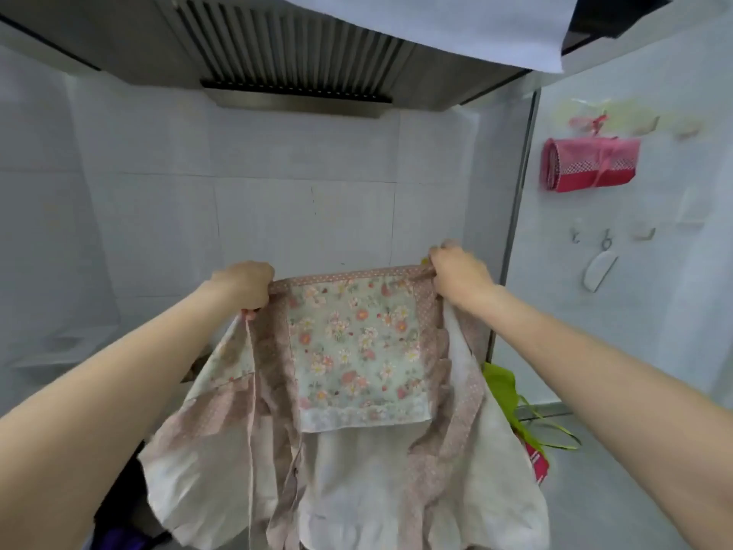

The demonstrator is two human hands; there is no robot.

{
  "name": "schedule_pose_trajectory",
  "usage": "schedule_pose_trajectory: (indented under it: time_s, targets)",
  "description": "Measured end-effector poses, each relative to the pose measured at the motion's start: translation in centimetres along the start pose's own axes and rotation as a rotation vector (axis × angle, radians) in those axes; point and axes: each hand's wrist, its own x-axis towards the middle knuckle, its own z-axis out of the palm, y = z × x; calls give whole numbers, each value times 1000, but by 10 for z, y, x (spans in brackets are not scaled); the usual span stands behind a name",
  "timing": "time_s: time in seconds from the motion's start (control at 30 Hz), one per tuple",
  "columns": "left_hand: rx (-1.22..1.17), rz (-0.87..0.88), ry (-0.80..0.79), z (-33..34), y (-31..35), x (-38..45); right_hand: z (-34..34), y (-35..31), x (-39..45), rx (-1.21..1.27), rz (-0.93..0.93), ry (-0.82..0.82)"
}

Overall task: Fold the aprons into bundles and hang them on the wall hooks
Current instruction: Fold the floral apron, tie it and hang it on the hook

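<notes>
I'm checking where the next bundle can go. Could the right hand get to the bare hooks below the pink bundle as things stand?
Probably yes, but not at once. The lower hooks sit on the right wall, with nothing between them and the right hand. That hand grips a top corner of the floral apron, though, which isn't yet folded.

We have both arms stretched out in front of us, holding up a floral apron with dotted pink trim [359,347] by its top band. Our left hand [248,285] grips the band's left corner, our right hand [456,273] pinches the right corner, and the cloth hangs loose below both grips. Up and to the right of our right hand, a rolled red-and-pink apron bundle [591,164] hangs from a wall hook [595,123]. Below it sit small bare metal hooks [606,242]. Under our right forearm lies a bright green cloth [501,387]. A steel range hood [289,53] sits overhead.
</notes>
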Motion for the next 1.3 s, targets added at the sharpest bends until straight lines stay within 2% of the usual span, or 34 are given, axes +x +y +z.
schedule_pose_trajectory:
  time_s: [0.07, 0.13, 0.23, 0.33, 0.37, 0.47, 0.5, 0.53, 0.6, 0.63, 0.67, 0.77, 0.83, 0.93, 1.0, 1.03, 1.1, 1.17, 1.3]
  targets:
    - [58, -60, 95, -4, 4, -1, -2, 0, 1, -33, 15, -22]
    - [125, -137, 210, -9, 4, 0, -5, 5, 9, 48, 24, -140]
    - [211, -210, 315, -14, 1, 4, -13, 13, 19, 270, 41, -285]
    - [225, -273, 342, -18, -9, 11, -14, 14, 15, 572, 36, -282]
    - [230, -287, 328, -18, -13, 14, -10, 13, 10, 587, -8, -383]
    - [275, -259, 257, -15, -9, 19, 0, 3, -3, 421, -41, -952]
    - [310, -229, 232, -12, -4, 21, 6, 4, 1, 289, -31, -997]
    - [340, -203, 209, -10, 2, 22, 8, 5, 7, 161, -13, -917]
    - [350, -157, 139, -6, 7, 27, 5, 11, 23, -10, -7, -488]
    - [342, -102, 89, -4, 9, 30, 1, 18, 33, 6, 42, -278]
    - [319, -19, 14, 0, 10, 33, -1, 26, 46, 55, 98, -140]
    - [180, 209, -315, 24, 26, 37, -11, 50, 80, 237, 211, -9]
    - [-24, 349, -489, 42, 50, 28, -16, 54, 98, 307, 226, 149]
    - [-378, 481, -600, 70, 85, 18, -18, 33, 121, 415, 127, 479]
    - [-634, 456, -635, 90, 93, 21, -12, 9, 134, 391, 42, 585]
    - [-764, 420, -654, 104, 91, 23, -2, -7, 146, 404, -8, 577]
    - [-943, 320, -681, 134, 86, 24, 27, -39, 165, 442, -88, 473]
    - [-1011, 186, -694, 177, 76, 26, 78, -81, 179, 461, -168, 245]
    - [-779, -131, -939, 287, 49, 6, 211, -160, 145, 501, -391, -486]
